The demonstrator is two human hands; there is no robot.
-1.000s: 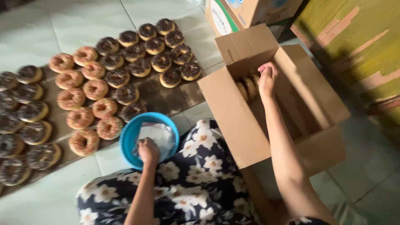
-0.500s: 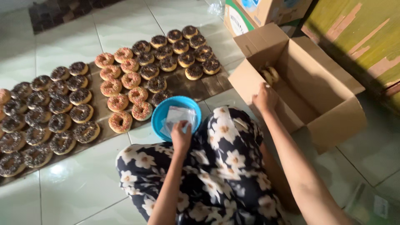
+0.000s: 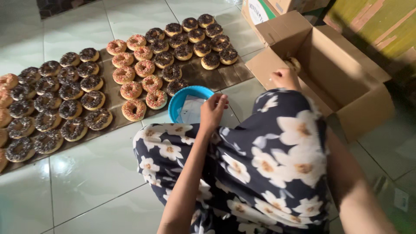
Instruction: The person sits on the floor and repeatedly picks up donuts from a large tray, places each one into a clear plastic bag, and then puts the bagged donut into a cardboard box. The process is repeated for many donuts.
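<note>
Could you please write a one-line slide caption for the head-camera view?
Seated person's left hand over a blue bowl of clear bags, right hand at a cardboard box, donuts on floor.

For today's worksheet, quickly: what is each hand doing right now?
Left hand: over the blue bowl, grip cannot be told.
Right hand: at the cardboard box, cannot be told.

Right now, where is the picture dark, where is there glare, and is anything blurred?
Head view: glare shines on the floor tiles at lower left; the cardboard box and the right edge lie in shadow; the left hand and right hand look slightly soft; the doughnuts are fairly sharp.
</note>
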